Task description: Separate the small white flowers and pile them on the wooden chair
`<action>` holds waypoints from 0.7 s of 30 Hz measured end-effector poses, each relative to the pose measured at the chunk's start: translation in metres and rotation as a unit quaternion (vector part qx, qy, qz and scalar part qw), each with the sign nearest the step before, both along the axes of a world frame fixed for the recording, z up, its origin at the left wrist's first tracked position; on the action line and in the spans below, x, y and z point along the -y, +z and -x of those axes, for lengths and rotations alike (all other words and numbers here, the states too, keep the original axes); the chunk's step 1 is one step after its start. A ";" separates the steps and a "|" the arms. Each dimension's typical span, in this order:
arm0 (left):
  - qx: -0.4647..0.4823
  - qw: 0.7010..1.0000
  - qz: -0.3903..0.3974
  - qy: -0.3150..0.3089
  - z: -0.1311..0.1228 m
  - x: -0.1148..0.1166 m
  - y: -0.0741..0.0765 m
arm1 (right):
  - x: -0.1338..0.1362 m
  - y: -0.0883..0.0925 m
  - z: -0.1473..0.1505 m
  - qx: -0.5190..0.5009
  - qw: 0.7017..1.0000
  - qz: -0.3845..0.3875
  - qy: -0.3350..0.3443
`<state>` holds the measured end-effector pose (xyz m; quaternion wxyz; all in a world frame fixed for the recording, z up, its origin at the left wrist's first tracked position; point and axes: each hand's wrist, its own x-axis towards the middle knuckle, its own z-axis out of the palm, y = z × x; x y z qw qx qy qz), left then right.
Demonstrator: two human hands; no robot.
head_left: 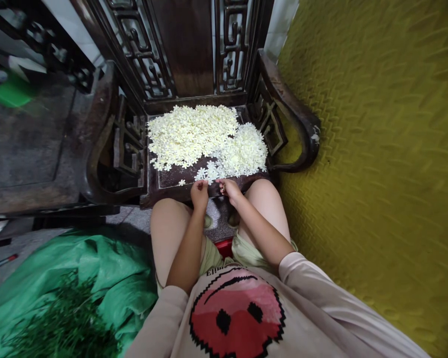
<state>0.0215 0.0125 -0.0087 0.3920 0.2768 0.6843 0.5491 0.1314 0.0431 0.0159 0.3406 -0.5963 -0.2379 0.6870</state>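
A broad heap of cream-white blossoms (190,134) covers most of the dark wooden chair seat (171,175). To its right lies a second, whiter mound of blossoms (244,149). Several looser white blossoms (211,171) spread toward the seat's front edge, and a single blossom (181,182) lies apart on the left. At that edge my left hand (199,195) is closed in a pinch, its fingertips beside the loose blossoms. My right hand (229,191) is close by with fingers curled together. What either hand pinches is too small to make out.
Curved chair arms (308,134) flank the seat. A yellow textured wall mat (377,149) stands on the right. Leftward are a dark wooden table (26,149) and a green object (13,92). A green sheet (108,258) with leafy sprigs (67,318) lies at lower left.
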 end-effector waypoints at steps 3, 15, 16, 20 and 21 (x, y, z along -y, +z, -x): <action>-0.125 0.991 -0.025 -0.032 0.000 0.005 0.004 | 0.001 -0.001 0.001 0.008 1.000 -0.006 0.003; -0.103 0.994 -0.001 -0.022 0.001 -0.002 -0.009 | -0.002 -0.004 0.004 -0.064 0.995 0.015 -0.072; -0.100 0.994 -0.010 -0.045 -0.001 -0.001 -0.008 | -0.002 -0.005 0.004 -0.071 0.995 0.013 -0.072; -0.121 0.977 -0.044 -0.168 -0.007 0.005 -0.001 | -0.001 -0.007 0.005 -0.099 0.993 0.006 -0.061; -0.137 0.973 -0.043 -0.180 -0.007 0.006 0.000 | 0.000 -0.007 0.005 -0.105 0.993 0.009 -0.053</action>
